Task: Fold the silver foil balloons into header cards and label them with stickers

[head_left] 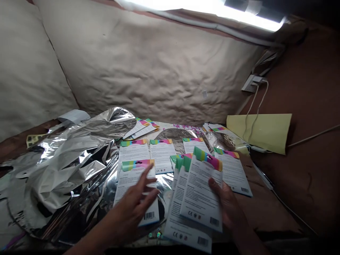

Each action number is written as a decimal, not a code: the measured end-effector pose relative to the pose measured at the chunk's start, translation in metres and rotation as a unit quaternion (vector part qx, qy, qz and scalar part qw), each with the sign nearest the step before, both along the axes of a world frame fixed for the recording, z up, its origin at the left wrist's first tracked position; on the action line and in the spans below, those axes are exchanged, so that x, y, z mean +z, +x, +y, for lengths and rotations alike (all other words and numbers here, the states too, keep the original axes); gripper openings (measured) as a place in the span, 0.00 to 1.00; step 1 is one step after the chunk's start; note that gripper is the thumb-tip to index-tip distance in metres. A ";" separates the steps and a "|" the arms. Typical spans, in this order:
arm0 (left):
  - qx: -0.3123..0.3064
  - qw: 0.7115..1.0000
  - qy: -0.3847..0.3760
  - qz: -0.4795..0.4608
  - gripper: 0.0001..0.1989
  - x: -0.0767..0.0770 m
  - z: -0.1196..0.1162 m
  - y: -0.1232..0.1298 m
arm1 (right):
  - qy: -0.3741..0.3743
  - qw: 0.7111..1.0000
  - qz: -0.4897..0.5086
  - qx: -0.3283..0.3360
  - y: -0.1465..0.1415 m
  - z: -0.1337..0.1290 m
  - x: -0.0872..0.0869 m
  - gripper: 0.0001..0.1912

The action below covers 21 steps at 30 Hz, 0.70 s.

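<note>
2 bare hands, lower half of frame. Right hand (230,205), lower right of centre, is clamped on a fan of white packets (199,191): thumb across the front face, fingers presumably behind, which probably keeps the staggered stack from slipping. Left hand (136,196), lower left of centre, has its fingers apart over a flat packet (130,179); contact cannot be told. Laid-out packets (162,156), mid-frame, show printed text upward, mostly side by side, likely leaving most faces uncovered. Silver foil (90,163) fills the left of frame, crumpled.
</note>
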<state>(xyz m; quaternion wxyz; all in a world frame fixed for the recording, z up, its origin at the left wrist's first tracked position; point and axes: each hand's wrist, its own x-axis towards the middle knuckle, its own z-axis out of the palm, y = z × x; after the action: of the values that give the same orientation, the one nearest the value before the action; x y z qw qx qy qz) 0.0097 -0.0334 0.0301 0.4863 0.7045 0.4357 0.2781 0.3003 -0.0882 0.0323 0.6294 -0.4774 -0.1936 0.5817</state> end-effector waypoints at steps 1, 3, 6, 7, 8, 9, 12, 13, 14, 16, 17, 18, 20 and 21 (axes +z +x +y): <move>-0.050 0.992 -0.092 -0.068 0.38 -0.002 0.000 0.014 | 0.007 1.000 0.010 0.011 -0.007 0.002 0.001 0.37; -0.086 0.963 -0.191 -0.172 0.47 -0.006 0.003 0.035 | 0.013 1.000 0.010 0.015 -0.014 0.004 0.002 0.37; -0.044 0.958 -0.192 -0.209 0.54 -0.010 0.011 0.048 | 0.007 1.000 -0.023 -0.015 -0.008 0.001 -0.001 0.38; -0.025 0.965 -0.175 -0.194 0.53 -0.010 0.013 0.047 | 0.001 0.999 -0.034 -0.026 -0.003 -0.001 -0.002 0.38; -0.011 0.973 -0.154 -0.170 0.52 -0.009 0.013 0.045 | -0.005 0.999 -0.041 -0.034 0.001 -0.005 -0.004 0.39; -0.001 0.982 -0.128 -0.136 0.52 -0.009 0.013 0.042 | -0.011 0.998 -0.045 -0.040 0.007 -0.008 -0.006 0.39; 0.024 0.999 -0.031 -0.001 0.49 -0.007 0.007 0.030 | -0.034 0.996 -0.046 -0.066 0.031 -0.022 -0.008 0.37; 0.029 0.999 0.003 0.045 0.48 -0.007 0.005 0.025 | -0.044 0.995 -0.047 -0.081 0.042 -0.027 -0.007 0.36; 0.036 0.994 0.041 0.090 0.47 -0.007 0.002 0.021 | -0.052 0.993 -0.051 -0.098 0.055 -0.032 -0.006 0.34; 0.052 0.974 0.118 0.187 0.41 -0.007 -0.003 0.013 | -0.059 0.987 -0.071 -0.135 0.084 -0.040 -0.003 0.33; 0.061 0.957 0.154 0.240 0.37 -0.008 -0.006 0.010 | -0.055 0.983 -0.089 -0.152 0.096 -0.042 -0.001 0.33; 0.071 0.937 0.188 0.286 0.33 -0.009 -0.008 0.008 | -0.049 0.979 -0.109 -0.164 0.107 -0.044 -0.001 0.33; 0.070 0.903 0.271 0.327 0.28 -0.013 -0.011 0.010 | -0.045 0.974 -0.144 -0.168 0.121 -0.042 -0.002 0.32; 0.051 0.889 0.324 0.318 0.27 -0.016 -0.012 0.013 | -0.046 0.973 -0.159 -0.160 0.124 -0.039 -0.004 0.31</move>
<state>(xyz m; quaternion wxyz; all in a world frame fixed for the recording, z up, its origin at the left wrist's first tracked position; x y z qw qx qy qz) 0.0225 -0.0452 0.0143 0.0512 0.8505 0.4881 0.1892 0.4242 -0.1270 0.0283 0.6531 -0.6168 -0.1850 0.3985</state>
